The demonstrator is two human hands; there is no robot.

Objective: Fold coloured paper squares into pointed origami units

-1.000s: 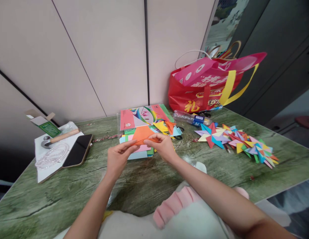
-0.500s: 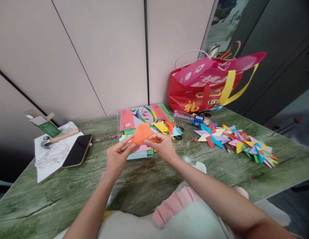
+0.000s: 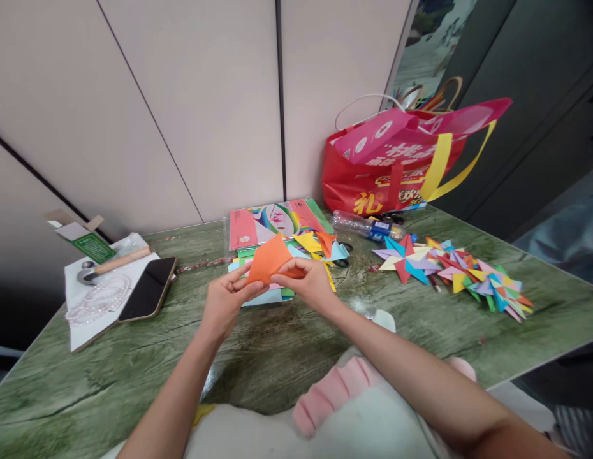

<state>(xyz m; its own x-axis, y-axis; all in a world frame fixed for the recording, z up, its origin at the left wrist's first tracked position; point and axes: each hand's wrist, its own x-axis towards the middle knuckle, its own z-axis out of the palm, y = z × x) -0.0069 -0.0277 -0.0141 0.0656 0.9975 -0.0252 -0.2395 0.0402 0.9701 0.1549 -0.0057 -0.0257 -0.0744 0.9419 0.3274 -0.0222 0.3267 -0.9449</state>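
Observation:
An orange sheet of folding paper (image 3: 270,256), partly folded, is held up over the table between both hands. My left hand (image 3: 226,296) pinches its lower left edge between thumb and fingers. My right hand (image 3: 308,280) grips the lower right side, its thumb pressed along the bottom fold. Beneath and behind the orange paper lie loose coloured sheets (image 3: 263,297) and a packet of craft paper (image 3: 243,229). Small folded yellow pieces (image 3: 307,241) rest just beyond my right hand, beside black-handled scissors (image 3: 343,261) that are mostly covered.
Folded paper stars (image 3: 406,258) lie on the green table (image 3: 148,389) at right. Behind them are a plastic bottle (image 3: 368,226) and a red bag (image 3: 358,182). At left sit a phone (image 3: 148,290), a hammer (image 3: 115,262), beads (image 3: 98,299) and a small box (image 3: 90,245). A plush toy (image 3: 335,395) is in front.
My right hand has shifted slightly left along the paper's lower edge, thumb further in. The orange paper is tilted more, its right side sloping down.

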